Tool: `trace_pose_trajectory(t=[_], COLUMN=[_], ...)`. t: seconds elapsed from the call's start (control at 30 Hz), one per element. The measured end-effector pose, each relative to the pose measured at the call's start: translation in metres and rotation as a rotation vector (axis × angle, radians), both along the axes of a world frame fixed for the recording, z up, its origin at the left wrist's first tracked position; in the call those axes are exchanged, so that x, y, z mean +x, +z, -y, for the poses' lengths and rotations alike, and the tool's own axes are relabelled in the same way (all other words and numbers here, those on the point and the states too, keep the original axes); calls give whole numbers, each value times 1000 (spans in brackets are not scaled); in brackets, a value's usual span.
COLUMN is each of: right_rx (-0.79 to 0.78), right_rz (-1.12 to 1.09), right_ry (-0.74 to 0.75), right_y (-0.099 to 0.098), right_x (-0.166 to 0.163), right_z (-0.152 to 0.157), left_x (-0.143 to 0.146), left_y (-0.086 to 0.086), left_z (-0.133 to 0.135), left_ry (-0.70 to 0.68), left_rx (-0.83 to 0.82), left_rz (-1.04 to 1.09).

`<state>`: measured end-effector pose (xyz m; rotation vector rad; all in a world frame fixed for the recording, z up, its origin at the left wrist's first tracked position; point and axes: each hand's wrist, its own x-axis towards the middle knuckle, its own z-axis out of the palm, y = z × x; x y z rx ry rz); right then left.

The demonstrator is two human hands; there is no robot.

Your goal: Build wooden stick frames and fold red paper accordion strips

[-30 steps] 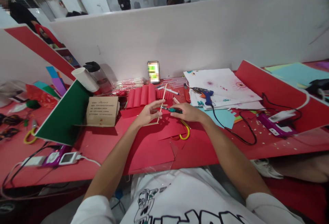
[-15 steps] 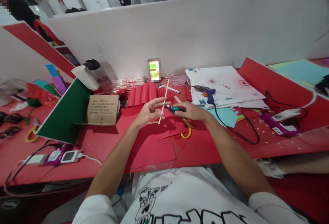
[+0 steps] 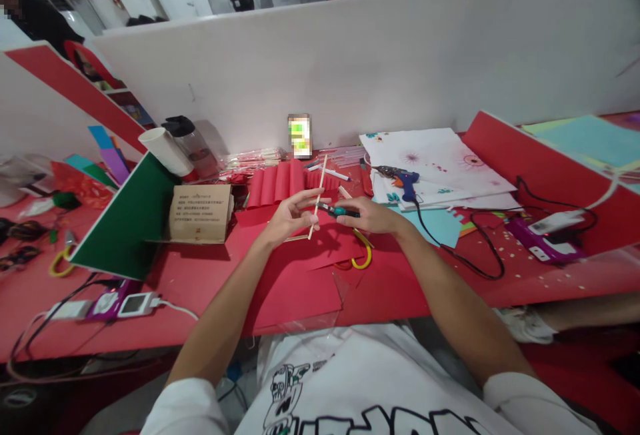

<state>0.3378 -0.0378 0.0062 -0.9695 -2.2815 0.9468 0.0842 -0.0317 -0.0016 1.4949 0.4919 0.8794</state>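
Observation:
My left hand (image 3: 287, 217) pinches a thin wooden stick (image 3: 318, 196) and holds it tilted above the red paper sheets (image 3: 300, 282). My right hand (image 3: 369, 215) is closed round small pliers with teal handles (image 3: 337, 210), whose dark jaws meet the stick near its middle. Another short stick (image 3: 297, 238) lies flat on the paper below my left hand. Yellow-handled scissors (image 3: 361, 256) lie just under my right wrist. Folded red paper (image 3: 278, 184) stands behind the hands.
A brown cardboard box (image 3: 201, 212) and a green board (image 3: 125, 219) sit to the left. A blue glue gun (image 3: 403, 182) with its black cord lies on floral paper (image 3: 440, 158) at right. Purple power strips (image 3: 545, 245) and chargers (image 3: 133, 303) lie near the edges. A white partition (image 3: 400, 55) backs the table.
The hands lifted the stick and pliers slightly off the paper between one second ago and half a second ago; since then they have hardly moved.

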Motion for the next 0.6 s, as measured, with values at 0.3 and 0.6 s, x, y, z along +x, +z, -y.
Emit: trace_pose_trajectory(t=[0.3, 0.6], right_rx=[79, 142], right_rz=[47, 126], right_ry=[-58, -106], right_y=[0, 1], right_x=[-3, -11], right_z=[3, 5], left_x=[-3, -5], left_y=[-4, 3], left_z=[-4, 0], left_ry=[4, 45], left_rx=[64, 156], left_rz=[-49, -107])
